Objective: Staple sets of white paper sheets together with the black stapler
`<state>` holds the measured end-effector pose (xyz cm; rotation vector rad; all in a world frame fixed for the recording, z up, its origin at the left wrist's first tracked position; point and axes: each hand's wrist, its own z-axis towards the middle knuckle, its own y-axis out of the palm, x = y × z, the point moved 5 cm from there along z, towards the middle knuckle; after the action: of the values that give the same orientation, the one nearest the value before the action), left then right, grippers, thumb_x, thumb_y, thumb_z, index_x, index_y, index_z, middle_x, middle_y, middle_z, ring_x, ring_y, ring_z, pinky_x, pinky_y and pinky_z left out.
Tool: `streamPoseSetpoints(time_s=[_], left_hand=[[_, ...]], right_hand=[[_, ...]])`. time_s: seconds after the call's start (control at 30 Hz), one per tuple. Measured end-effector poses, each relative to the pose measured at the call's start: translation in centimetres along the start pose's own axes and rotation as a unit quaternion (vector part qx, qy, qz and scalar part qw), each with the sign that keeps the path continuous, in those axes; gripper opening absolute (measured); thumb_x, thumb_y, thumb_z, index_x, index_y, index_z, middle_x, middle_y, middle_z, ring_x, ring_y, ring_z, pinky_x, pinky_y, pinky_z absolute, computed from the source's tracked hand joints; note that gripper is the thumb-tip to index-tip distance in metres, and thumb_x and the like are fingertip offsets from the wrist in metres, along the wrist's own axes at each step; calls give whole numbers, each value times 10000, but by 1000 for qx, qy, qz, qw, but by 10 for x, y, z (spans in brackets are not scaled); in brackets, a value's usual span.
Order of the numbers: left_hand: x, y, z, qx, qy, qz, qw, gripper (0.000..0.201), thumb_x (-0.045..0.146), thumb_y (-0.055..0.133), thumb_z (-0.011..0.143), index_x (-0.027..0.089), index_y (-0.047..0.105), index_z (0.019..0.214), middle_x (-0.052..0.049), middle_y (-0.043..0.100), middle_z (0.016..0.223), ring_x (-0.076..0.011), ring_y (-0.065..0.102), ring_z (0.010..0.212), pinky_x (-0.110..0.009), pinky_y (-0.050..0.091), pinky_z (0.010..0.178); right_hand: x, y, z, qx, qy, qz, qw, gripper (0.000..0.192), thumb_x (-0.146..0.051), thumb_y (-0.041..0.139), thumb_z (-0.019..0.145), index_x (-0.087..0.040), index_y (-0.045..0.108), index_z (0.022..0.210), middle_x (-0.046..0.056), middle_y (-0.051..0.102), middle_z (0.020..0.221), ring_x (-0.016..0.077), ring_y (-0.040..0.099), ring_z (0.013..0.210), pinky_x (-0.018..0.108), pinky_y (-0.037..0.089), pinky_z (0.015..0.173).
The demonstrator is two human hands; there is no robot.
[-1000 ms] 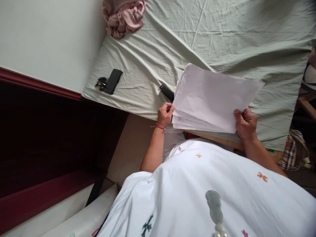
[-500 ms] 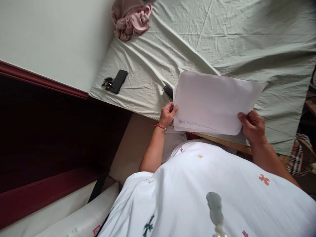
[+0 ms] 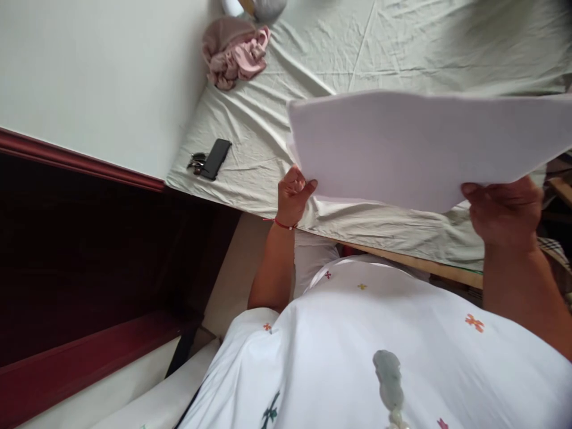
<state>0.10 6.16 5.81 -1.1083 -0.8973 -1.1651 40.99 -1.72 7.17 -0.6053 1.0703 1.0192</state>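
White sheets of paper (image 3: pixel 402 149) are held up in front of me, spanning the space between both hands above the cloth. My left hand (image 3: pixel 295 193), with a red string on its wrist, pinches their left edge, thumb on top. My right hand (image 3: pixel 507 211) grips the lower right part, its thumb lying over the paper and the other fingers mostly hidden. The upper sheet stretches out past my right hand to the frame's right edge. What lies under the sheets is hidden.
A pale green cloth (image 3: pixel 254 173) covers the table or bed. At its left edge lie a black phone (image 3: pixel 217 159) and keys (image 3: pixel 196 162). A crumpled pink cloth (image 3: pixel 239 56) rests at the back left, beside the white wall (image 3: pixel 98 77). A wooden edge (image 3: pixel 415 261) runs before me.
Both hands have lifted the paper, and my right hand has moved right. The sheets now reach farther to the right. The small black object beside my left hand is no longer visible.
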Motion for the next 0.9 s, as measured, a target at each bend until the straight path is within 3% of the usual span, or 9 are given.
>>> streamPoseSetpoints(time_s=[0.1, 0.27, 0.4, 0.47, 0.57, 0.77, 0.9], left_hand=[[-10, 7, -9, -35, -9, -33, 999, 565, 648, 848, 748, 231, 683, 1091, -56, 686, 1021, -260, 695, 1082, -432, 617, 889], [-39, 22, -27, -90, -100, -22, 991, 629, 608, 914, 628, 197, 748, 1074, -42, 765, 945, -245, 721, 964, -436, 619, 950], [-41, 15, -28, -87, -127, -15, 988, 549, 531, 923, 628, 178, 775, 1021, -34, 785, 912, -240, 726, 945, -416, 610, 962], [-37, 13, -25, -103, -131, -40, 985, 545, 487, 934, 619, 180, 776, 1041, -32, 789, 916, -244, 730, 955, -414, 607, 957], [-35, 17, -21, -142, -156, -19, 977, 534, 427, 940, 620, 180, 775, 1064, -44, 797, 925, -257, 737, 980, -424, 596, 979], [-36, 29, -24, -144, -140, -31, 979, 511, 445, 882, 660, 166, 748, 1067, -77, 787, 961, -253, 735, 994, -451, 582, 1009], [-42, 27, -31, -169, -139, 46, 975, 382, 376, 883, 659, 184, 753, 963, -105, 785, 996, -294, 726, 1050, -499, 555, 1071]], right_hand=[[10, -3, -6, -40, 56, -11, 998, 426, -473, 1001, 538, -219, 667, 615, 31, 751, 806, 193, 675, 765, 512, 597, 868], [37, 10, -23, -178, 199, -53, 962, 435, -497, 994, 513, -186, 760, 707, 33, 773, 824, 187, 684, 756, 418, 625, 809], [30, 13, -18, -168, 182, -62, 967, 440, -422, 989, 552, -194, 794, 873, 28, 794, 930, 183, 698, 848, 381, 616, 901], [23, 14, -12, -179, 165, -71, 967, 394, -431, 987, 553, -191, 764, 771, 29, 781, 854, 172, 683, 794, 354, 619, 853], [21, 20, -7, -227, 194, -89, 950, 426, -451, 1001, 504, -188, 744, 718, 39, 767, 789, 172, 667, 745, 334, 623, 779], [26, 18, -4, -167, 210, -53, 962, 467, -336, 996, 531, -198, 799, 930, 36, 805, 1035, 169, 689, 911, 326, 617, 903], [30, 19, -6, -193, 263, -62, 943, 469, -271, 1019, 453, -179, 794, 854, 46, 804, 944, 181, 689, 851, 311, 629, 807]])
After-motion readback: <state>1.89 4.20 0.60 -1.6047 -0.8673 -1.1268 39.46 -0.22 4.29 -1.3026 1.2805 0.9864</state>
